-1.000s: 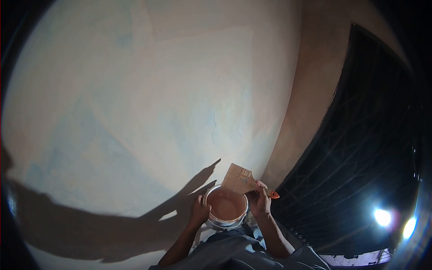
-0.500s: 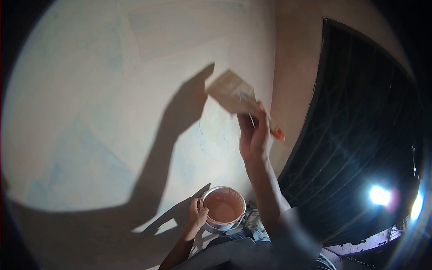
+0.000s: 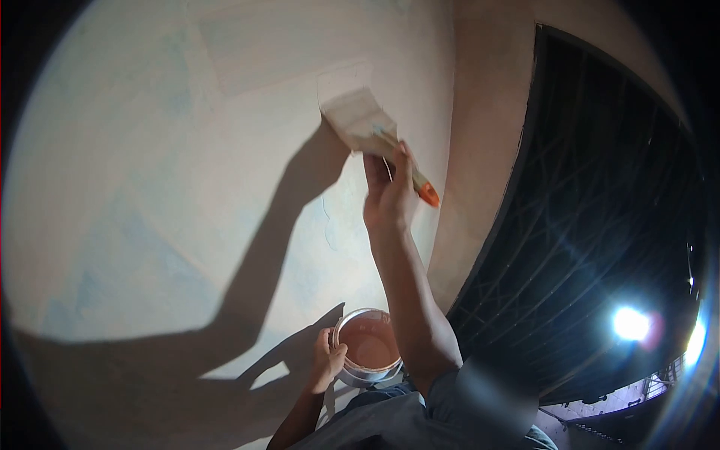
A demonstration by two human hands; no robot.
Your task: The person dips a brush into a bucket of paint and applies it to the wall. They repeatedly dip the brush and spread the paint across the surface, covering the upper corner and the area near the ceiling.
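My right hand [image 3: 391, 191] grips a wide paintbrush [image 3: 358, 120] by its handle, whose end is orange. The bristles lie against the pale wall [image 3: 247, 142], and a strip just above them looks freshly marked. Low in the view, my left hand [image 3: 328, 361] is closed on the rim of a paint bucket [image 3: 367, 346], thumb over the edge. Pinkish-brown paint or liquid shows inside the bucket. My right forearm covers part of the bucket's right side.
To the right, past the wall corner, stands a dark barred gate or door [image 3: 592, 202]. A bright lamp [image 3: 631, 324] shines at the lower right. Large arm shadows fall on the wall, which has bluish patches and a thin crack-like line.
My right hand has moved left and upward with the paintbrush, bringing the bristles onto the wall. The left hand and bucket have stayed nearly in place.
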